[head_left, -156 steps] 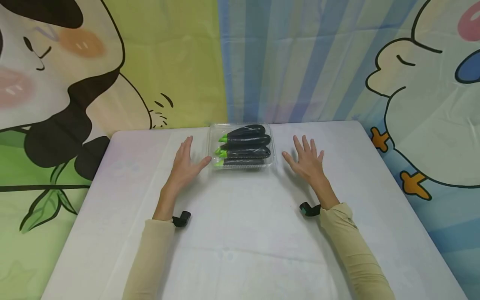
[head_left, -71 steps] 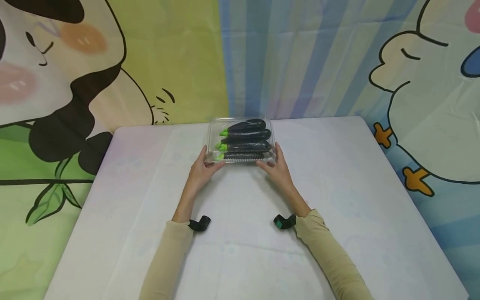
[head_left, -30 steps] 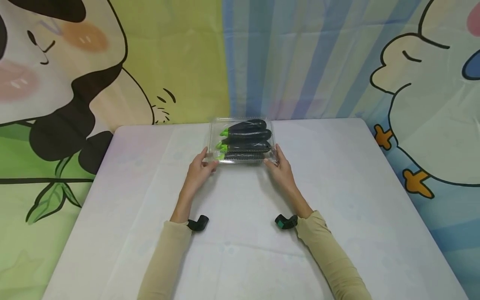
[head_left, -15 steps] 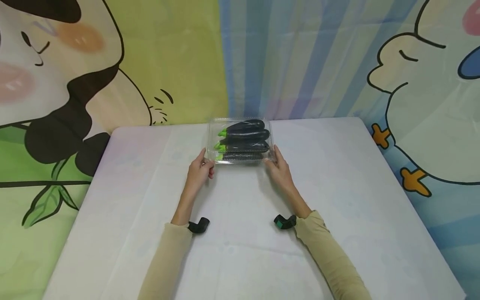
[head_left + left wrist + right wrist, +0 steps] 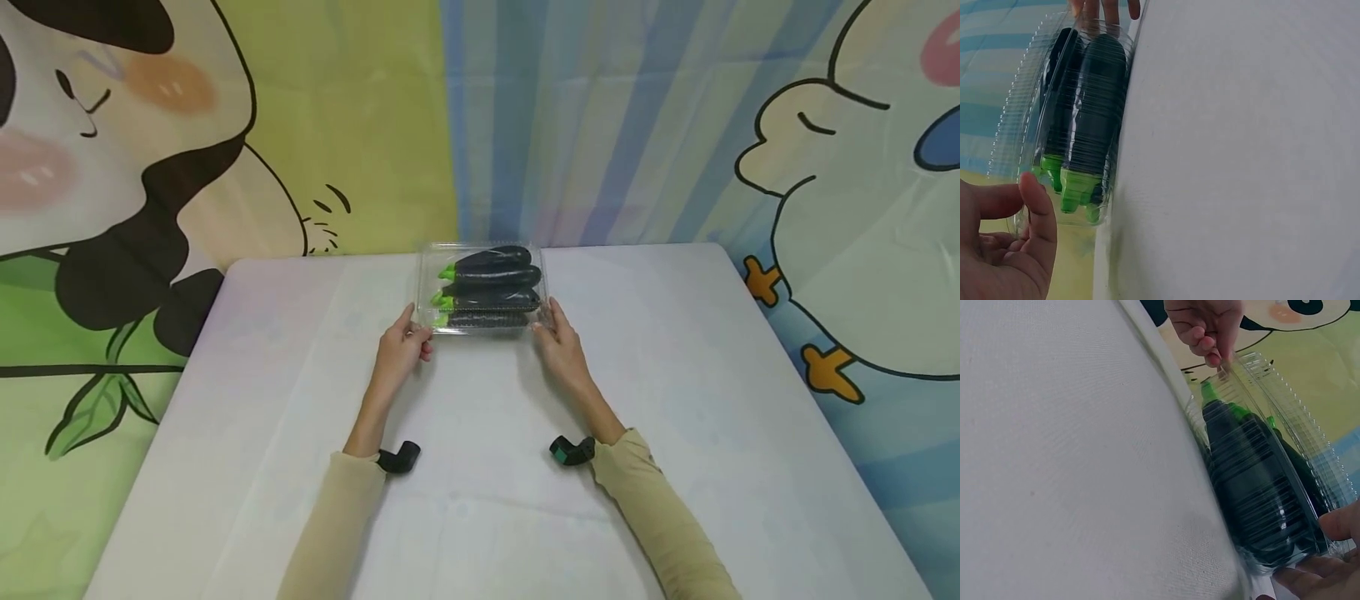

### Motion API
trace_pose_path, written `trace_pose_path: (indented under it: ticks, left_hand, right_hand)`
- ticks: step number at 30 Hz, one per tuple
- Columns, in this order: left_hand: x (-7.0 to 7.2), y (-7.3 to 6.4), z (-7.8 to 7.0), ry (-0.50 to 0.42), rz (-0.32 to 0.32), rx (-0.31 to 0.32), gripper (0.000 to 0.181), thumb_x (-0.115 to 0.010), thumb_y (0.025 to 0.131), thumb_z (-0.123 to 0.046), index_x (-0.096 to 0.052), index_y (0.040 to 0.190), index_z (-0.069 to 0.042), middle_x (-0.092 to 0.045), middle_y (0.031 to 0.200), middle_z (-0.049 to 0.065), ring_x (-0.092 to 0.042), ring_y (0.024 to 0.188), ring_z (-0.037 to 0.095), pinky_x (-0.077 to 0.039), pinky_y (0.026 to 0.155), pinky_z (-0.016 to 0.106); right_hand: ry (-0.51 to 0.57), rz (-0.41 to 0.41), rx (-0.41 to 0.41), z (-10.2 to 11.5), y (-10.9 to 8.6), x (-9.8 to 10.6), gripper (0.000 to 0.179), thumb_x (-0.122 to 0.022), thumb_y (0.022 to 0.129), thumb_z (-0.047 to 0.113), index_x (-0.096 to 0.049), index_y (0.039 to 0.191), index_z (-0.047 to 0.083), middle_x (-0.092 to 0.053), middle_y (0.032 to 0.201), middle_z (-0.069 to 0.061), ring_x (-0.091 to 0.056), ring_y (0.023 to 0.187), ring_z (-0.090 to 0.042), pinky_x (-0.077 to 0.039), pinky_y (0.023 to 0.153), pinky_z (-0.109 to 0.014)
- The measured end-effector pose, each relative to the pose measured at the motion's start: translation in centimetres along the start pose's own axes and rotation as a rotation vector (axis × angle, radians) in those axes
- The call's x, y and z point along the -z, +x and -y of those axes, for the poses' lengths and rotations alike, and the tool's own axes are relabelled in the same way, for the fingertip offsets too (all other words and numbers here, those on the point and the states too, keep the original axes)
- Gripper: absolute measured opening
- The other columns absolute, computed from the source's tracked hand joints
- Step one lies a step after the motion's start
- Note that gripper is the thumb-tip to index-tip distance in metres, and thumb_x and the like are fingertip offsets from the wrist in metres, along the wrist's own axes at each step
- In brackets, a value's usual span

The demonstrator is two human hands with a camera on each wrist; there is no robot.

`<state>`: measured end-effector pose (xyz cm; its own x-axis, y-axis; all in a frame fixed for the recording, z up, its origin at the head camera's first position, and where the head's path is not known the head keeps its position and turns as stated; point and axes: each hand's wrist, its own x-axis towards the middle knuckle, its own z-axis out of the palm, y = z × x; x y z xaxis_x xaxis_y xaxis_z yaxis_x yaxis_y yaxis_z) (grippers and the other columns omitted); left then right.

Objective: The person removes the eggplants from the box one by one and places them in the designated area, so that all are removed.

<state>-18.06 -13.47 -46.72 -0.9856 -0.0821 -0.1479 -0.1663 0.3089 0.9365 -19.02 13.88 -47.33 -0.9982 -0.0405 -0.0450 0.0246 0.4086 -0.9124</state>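
A clear plastic clamshell box (image 5: pixel 429 275) lies near the far edge of the table with its lid down. Inside are several dark eggplants (image 5: pixel 491 297) with bright green stem ends pointing left. My left hand (image 5: pixel 399 354) pinches the box's front left corner between thumb and index finger, its other fingers curled in, as the left wrist view shows. On the opposite end, my right hand (image 5: pixel 566 354) holds the front right corner. Its thumb (image 5: pixel 1338 524) presses the rim while the fingers (image 5: pixel 1310 575) reach to the end and underside, partly out of frame.
A white cloth covers the table (image 5: pixel 480 500). Directly behind the box hangs a printed curtain (image 5: pixel 495 125) with cartoon animals and stripes. Each wrist carries a small black camera (image 5: pixel 400 457).
Both hands came in from the sides and took hold of the box. Later, the left thumb slid from the front edge to the corner and the other left fingers curled in.
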Motion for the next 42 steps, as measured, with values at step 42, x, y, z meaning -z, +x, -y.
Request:
trace_pose_path:
  ticks: [42]
  left_hand:
    - [0.0,-0.1,0.2,0.035,0.021,-0.088,0.064,-0.046,0.1,-0.019,-0.017,0.156,-0.008,-0.064,0.101,0.02,-0.063,0.066,0.006,-0.051,0.065,0.021]
  right_hand:
    - [0.089,0.009,0.016,-0.3,0.1,0.3,0.064,-0.048,0.102,0.024,-0.017,0.156,0.008,-0.025,0.159,-0.014,-0.043,0.137,-0.036,-0.032,0.116,-0.046]
